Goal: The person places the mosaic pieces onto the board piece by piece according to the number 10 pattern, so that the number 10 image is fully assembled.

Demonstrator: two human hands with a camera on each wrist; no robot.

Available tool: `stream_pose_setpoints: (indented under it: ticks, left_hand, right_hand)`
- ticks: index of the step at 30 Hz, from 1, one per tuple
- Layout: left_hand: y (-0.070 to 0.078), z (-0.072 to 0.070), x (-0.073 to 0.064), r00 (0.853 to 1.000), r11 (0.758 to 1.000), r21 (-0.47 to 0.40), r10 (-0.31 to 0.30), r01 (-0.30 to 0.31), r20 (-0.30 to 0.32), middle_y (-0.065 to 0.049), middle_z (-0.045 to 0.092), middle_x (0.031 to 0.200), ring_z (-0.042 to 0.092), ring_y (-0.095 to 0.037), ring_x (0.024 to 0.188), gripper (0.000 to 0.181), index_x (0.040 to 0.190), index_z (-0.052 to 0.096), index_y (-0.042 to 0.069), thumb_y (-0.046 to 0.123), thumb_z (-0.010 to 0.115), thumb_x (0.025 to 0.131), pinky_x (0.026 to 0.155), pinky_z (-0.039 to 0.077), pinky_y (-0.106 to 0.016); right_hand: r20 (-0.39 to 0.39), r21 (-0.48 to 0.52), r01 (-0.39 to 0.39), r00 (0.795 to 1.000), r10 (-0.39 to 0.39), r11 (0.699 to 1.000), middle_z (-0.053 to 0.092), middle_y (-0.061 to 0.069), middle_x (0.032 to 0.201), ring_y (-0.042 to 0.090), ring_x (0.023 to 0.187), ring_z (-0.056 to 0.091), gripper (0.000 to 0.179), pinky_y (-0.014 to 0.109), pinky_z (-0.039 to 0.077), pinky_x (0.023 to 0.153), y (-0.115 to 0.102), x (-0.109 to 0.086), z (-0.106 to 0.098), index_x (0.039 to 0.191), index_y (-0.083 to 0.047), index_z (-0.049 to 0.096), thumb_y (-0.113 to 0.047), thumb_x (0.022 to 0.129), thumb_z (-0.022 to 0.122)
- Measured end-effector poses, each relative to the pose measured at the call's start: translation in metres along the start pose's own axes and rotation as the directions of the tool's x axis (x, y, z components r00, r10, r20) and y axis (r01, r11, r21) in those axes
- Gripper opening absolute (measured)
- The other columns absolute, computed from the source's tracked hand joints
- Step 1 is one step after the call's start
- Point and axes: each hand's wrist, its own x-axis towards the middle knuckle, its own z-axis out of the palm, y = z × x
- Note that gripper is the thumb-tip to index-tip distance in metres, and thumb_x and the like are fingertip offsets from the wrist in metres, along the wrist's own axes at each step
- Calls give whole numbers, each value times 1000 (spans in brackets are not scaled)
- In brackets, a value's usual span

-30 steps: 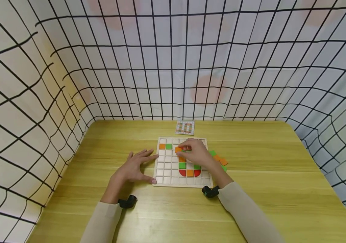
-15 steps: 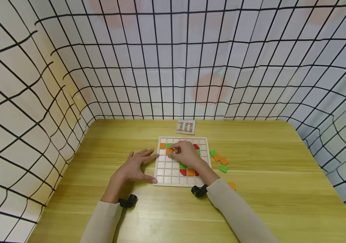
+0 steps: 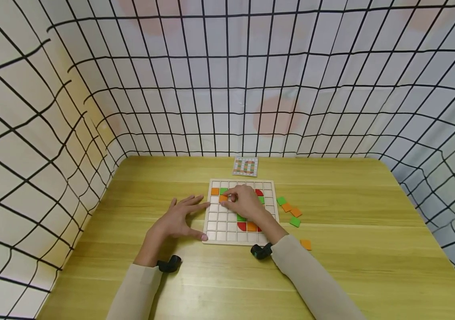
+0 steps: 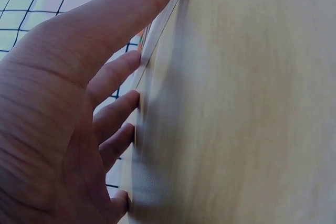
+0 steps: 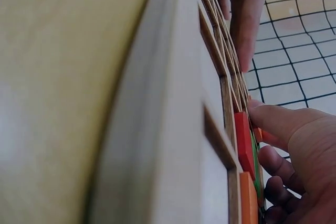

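In the head view a white grid board point(image 3: 221, 226) with a wooden frame lies on the table. Thumb and fingers of my right hand point(image 3: 246, 203) pinch an orange square tile point(image 3: 223, 198) at a cell in the second column, just below a green tile point(image 3: 223, 191). My left hand point(image 3: 179, 220) is spread at the board's left side, thumb and index fingertip touching its edge. Another orange tile point(image 3: 215, 191) sits in the cell left of the green one. Red rounded tiles point(image 3: 242, 226) and other orange and green tiles fill cells partly hidden under my right hand.
Several loose tiles point(image 3: 295, 222) lie on the wooden table point(image 3: 351, 213) right of the board, with an orange one point(image 3: 305, 245) nearer the front. Behind the board lies a small pattern card point(image 3: 245, 166). Black netting point(image 3: 224, 89) surrounds the table's back and sides.
My right hand has moved left across the board with the orange tile, to the second column, and stayed there over the last half second. My left hand holds its place.
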Motion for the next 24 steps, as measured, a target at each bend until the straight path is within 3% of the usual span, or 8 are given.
stream_pose_setpoints:
  ticks: [12, 19, 24]
  left_hand:
    - [-1, 1, 0, 1000, 1000, 2, 2, -2, -2, -1, 29, 171, 20, -33, 160, 103, 155, 47, 34, 72, 84, 67, 122, 1, -75]
    - [-2, 1, 1, 1000, 1000, -3, 0, 0, 2, -2, 28, 171, 19, -34, 160, 104, 156, 47, 33, 72, 85, 67, 122, 1, -75]
    - [-1, 1, 1, 1000, 1000, -13, 1, -1, -4, -2, 28, 171, 19, -34, 160, 105, 155, 48, 32, 71, 87, 65, 122, 0, -75]
  right_hand:
    - [0, 39, 28, 1000, -28, 999, 60, -6, 76, 16, 70, 51, 28, 28, 41, 62, 2, -2, -3, 115, -19, 80, -33, 92, 80]
    - [-42, 4, 23, 999, -23, 1000, 60, -5, 79, 17, 79, 52, 28, 32, 43, 71, 7, -15, -22, 114, -18, 80, -34, 91, 80]
    - [-84, -23, 24, 996, -26, 999, 61, -6, 76, 17, 78, 51, 30, 32, 42, 68, 19, -28, -39, 111, -16, 81, -35, 88, 83]
